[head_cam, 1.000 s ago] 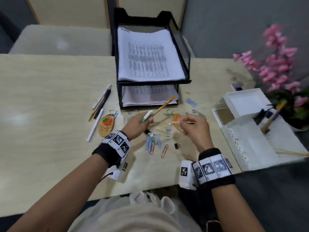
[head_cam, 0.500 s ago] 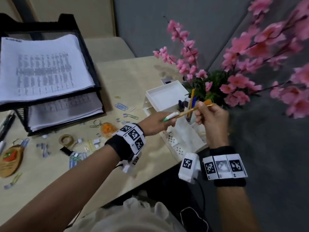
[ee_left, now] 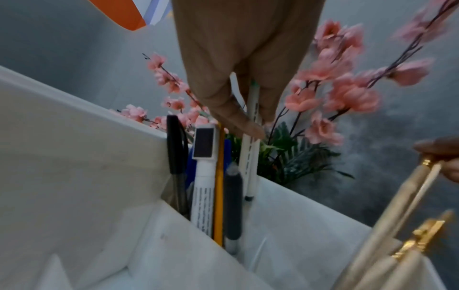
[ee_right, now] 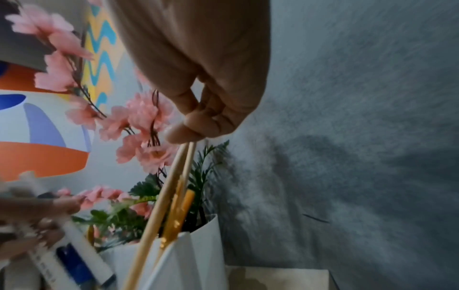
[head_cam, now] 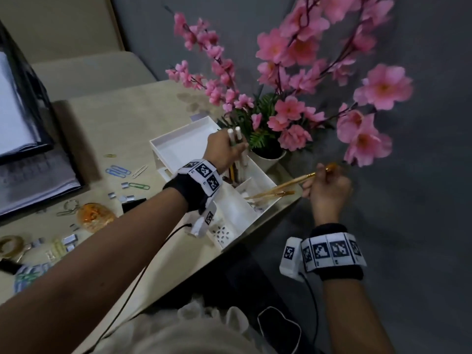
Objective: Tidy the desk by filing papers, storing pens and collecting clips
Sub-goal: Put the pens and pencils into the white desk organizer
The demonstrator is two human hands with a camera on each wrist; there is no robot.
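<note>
White pens (head_cam: 236, 139) pinched upright in the left hand (head_cam: 224, 149) above the organizer (head_cam: 258, 175); the right hand (head_cam: 325, 190) grips gold pens (head_cam: 293, 183) at its near edge.

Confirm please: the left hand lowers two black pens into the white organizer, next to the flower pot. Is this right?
Not quite: the pens are white, not black, as the head view shows. The left hand does hold them over the white organizer, beside the flower pot.
</note>
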